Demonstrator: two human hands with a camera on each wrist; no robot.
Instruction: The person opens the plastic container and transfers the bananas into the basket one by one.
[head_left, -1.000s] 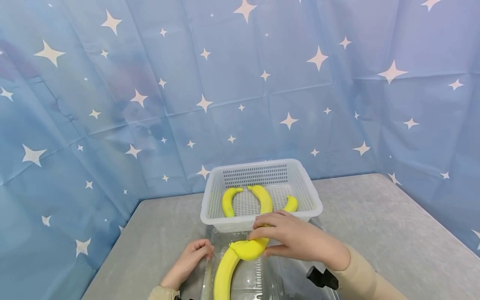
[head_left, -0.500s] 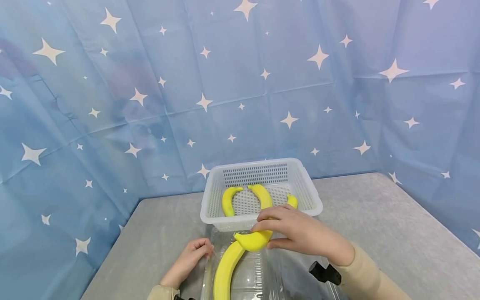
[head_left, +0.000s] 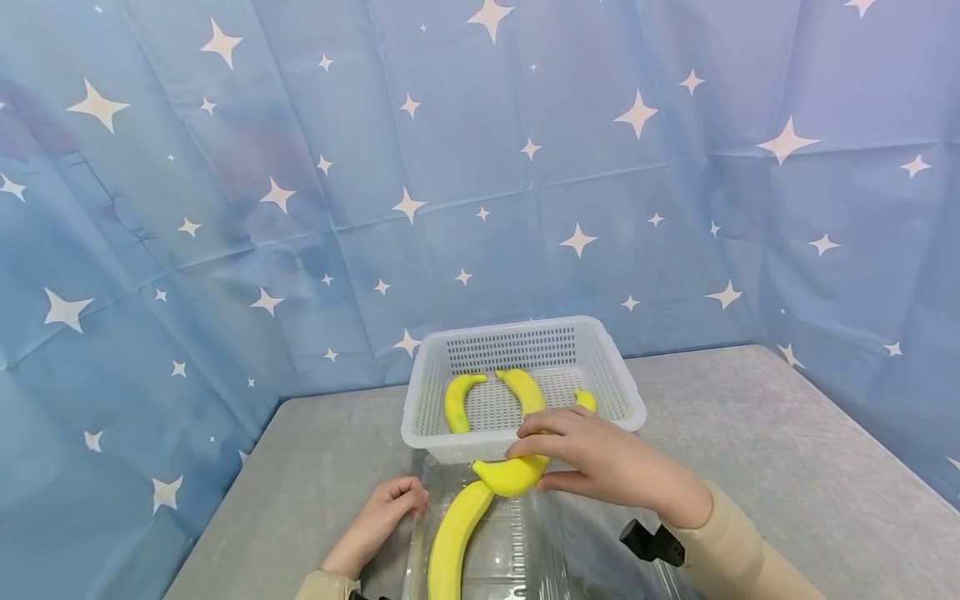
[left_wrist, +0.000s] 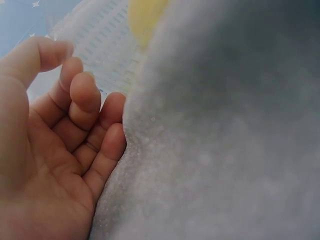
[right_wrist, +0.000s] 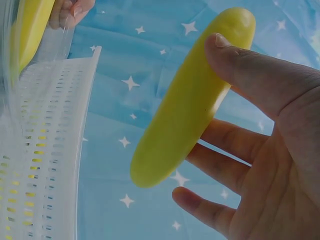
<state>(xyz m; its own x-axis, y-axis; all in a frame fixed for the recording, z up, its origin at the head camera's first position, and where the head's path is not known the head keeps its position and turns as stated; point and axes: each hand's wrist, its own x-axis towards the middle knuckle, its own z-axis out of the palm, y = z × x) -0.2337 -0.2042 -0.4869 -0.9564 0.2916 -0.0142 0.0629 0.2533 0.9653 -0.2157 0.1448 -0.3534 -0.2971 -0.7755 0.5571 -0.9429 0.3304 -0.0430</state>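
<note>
In the head view my right hand [head_left: 600, 462] pinches a small yellow banana [head_left: 506, 477] between thumb and fingers, above a clear plastic box [head_left: 501, 550]. The right wrist view shows the thumb on one side of this banana [right_wrist: 192, 105] and fingers behind it. A longer banana [head_left: 454, 537] lies in the box; its far end is close under the held one. My left hand [head_left: 382, 512] rests beside the box's left edge with loosely curled fingers, holding nothing; in the left wrist view that hand [left_wrist: 65, 145] has its palm turned to the camera.
A white slotted basket [head_left: 459, 452] stands behind the box. Inside are a banana [head_left: 455, 404] at left, another banana [head_left: 524, 392] in the middle and a partly hidden banana [head_left: 586, 402] at right. The grey table [head_left: 720, 417] meets a blue star-patterned curtain [head_left: 480, 167].
My right hand has lifted the small banana slightly, away from me towards the basket, uncovering more of the long banana's far end. The left hand has not moved.
</note>
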